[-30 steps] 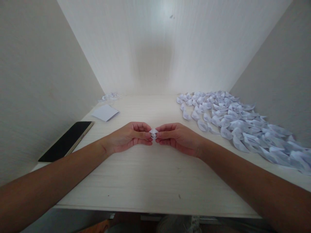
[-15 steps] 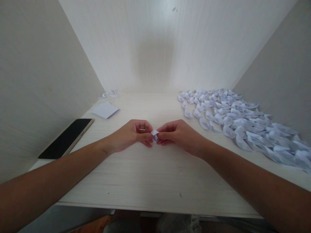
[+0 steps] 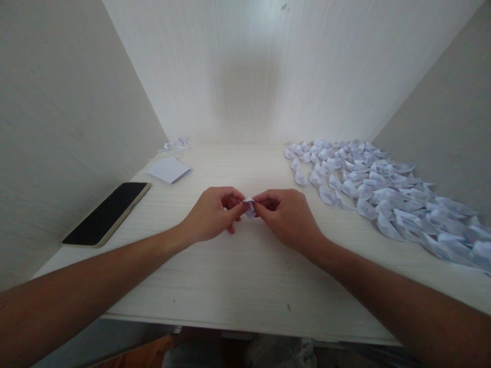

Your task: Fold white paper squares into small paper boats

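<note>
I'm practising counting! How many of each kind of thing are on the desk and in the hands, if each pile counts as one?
Phone: 1
Small folded white paper, pinched between left hand and right hand: 1
Flat white paper, possibly layered: 1
Pile of folded white papers, too overlapped to count singly: 1
Pile of thin white scraps: 1
Total: 5

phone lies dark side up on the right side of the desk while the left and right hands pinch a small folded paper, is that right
Not quite: the head view shows the phone on the left side of the desk. It does lie dark side up, and the left hand and right hand do pinch a small folded paper.
</note>
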{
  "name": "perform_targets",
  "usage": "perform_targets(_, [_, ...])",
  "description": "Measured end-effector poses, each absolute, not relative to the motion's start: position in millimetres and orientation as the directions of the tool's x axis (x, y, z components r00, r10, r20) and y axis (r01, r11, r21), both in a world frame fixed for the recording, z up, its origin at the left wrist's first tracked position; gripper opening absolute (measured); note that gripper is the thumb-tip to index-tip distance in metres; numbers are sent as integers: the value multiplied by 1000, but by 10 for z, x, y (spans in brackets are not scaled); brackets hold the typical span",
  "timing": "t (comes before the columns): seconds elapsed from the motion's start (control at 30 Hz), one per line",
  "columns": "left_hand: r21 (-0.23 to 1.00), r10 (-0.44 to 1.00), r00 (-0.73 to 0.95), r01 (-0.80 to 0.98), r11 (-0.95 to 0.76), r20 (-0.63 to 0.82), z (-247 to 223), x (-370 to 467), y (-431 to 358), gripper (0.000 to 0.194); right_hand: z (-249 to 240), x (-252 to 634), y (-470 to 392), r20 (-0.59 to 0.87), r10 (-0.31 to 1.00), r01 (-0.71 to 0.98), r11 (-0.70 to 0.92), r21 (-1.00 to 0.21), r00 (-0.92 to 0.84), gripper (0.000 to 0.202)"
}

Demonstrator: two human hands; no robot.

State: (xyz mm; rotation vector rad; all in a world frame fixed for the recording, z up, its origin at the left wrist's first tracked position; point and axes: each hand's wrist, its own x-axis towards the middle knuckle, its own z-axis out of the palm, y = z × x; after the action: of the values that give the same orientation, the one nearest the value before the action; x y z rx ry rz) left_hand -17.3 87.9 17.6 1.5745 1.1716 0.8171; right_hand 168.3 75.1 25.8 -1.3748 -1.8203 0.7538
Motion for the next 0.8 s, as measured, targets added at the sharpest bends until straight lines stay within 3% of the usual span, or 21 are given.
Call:
perform_targets(0.1, [837,924,378,521,-169,-49,190,-195,929,35,257,1686,774,208,967,565,255,-785,-147,12])
perform_targets(0.23, [677,906,416,645,-355,79,222,-186,980,35,252,1681,798,190,965,622,260,-738,-178,13])
perform_targets(0.47, [429,926,374,829,-358,50,232,-81,918,31,217,1610,766,171,958,754,287,-591,-231,20])
perform_targets(0.6, [395,935,354,857,-331,15,211,-59,907,33,236,1574,729,176,951,819,307,-484,-253,26])
perform_targets(0.8, [443,911,409,828,-343,-58,264,-39,881,39,322,1536,623,111,923,885,385,-261,-369,30])
